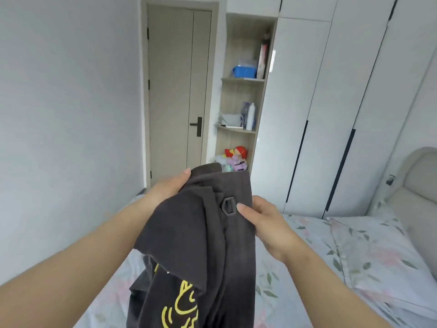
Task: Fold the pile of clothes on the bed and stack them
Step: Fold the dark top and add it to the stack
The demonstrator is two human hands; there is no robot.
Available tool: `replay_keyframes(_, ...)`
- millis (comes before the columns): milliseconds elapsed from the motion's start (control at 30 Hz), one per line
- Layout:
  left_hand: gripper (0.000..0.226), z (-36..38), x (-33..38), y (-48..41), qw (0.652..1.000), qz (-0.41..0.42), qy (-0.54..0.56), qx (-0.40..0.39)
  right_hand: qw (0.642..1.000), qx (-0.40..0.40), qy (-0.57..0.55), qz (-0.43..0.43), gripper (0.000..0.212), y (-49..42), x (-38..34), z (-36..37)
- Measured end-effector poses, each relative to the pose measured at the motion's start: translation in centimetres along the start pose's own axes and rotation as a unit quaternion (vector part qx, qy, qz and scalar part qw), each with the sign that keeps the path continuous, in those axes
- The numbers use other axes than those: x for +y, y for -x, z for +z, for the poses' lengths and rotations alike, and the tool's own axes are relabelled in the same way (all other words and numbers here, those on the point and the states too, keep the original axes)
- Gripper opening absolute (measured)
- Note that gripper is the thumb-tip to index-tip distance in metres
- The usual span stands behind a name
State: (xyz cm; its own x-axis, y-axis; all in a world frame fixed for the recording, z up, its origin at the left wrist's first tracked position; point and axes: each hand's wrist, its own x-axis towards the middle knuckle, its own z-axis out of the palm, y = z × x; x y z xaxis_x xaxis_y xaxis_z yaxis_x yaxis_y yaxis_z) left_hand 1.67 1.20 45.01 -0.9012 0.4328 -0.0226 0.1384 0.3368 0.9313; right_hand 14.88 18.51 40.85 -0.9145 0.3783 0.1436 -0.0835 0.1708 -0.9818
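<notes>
I hold a dark grey garment (201, 252) with a yellow print and a small dark ring on it up in front of me, above the bed. My left hand (170, 188) grips its upper left edge, thumb on top of the cloth. My right hand (262, 221) pinches the right edge just beside the ring, thumb pressed on the front. The garment hangs down bunched between my forearms, and its lower part runs out of view at the bottom.
The bed (295, 268) with floral sheets lies below, with a pillow (378, 256) and a padded headboard (416, 181) at right. A closed door (177, 95), an open shelf unit (243, 102) with toys and bottles, and white wardrobes (331, 114) stand behind.
</notes>
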Motion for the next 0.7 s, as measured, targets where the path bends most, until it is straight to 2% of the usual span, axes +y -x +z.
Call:
replay_keyframes(67,0.047,-1.1,1.5,2.2,0.999,0.026,-0.015,-0.018,0.999,-0.004,-0.028,-0.019,0.010,1.1,-2.3,-0.3)
replay_keyframes(167,0.039,-2.0,2.2,4.4,0.989,0.119,-0.080,-0.021,0.998,-0.009,-0.027,-0.056,0.010,2.4,-4.9,-0.3)
replay_keyframes(300,0.023,-1.1,3.1,6.7,0.973,0.176,0.011,-0.148,0.991,-0.026,0.063,-0.111,0.010,3.6,-6.7,0.9)
replay_keyframes(400,0.007,-0.2,3.0,7.4,0.971,0.182,0.038,-0.153,0.988,-0.024,0.081,-0.129,0.007,4.4,-7.2,1.2)
replay_keyframes(467,0.009,0.1,2.7,7.5,0.971,0.174,0.077,-0.142,0.990,-0.027,0.080,-0.113,0.002,4.8,-6.9,0.9)
replay_keyframes(533,0.012,0.5,2.2,7.5,0.969,0.174,0.098,-0.145,0.994,-0.026,0.067,-0.082,0.010,5.3,-6.0,0.3)
replay_keyframes(700,0.014,0.8,2.9,7.4,0.959,0.170,0.187,-0.124,0.986,-0.108,0.122,0.040,0.023,7.1,-1.4,-0.9)
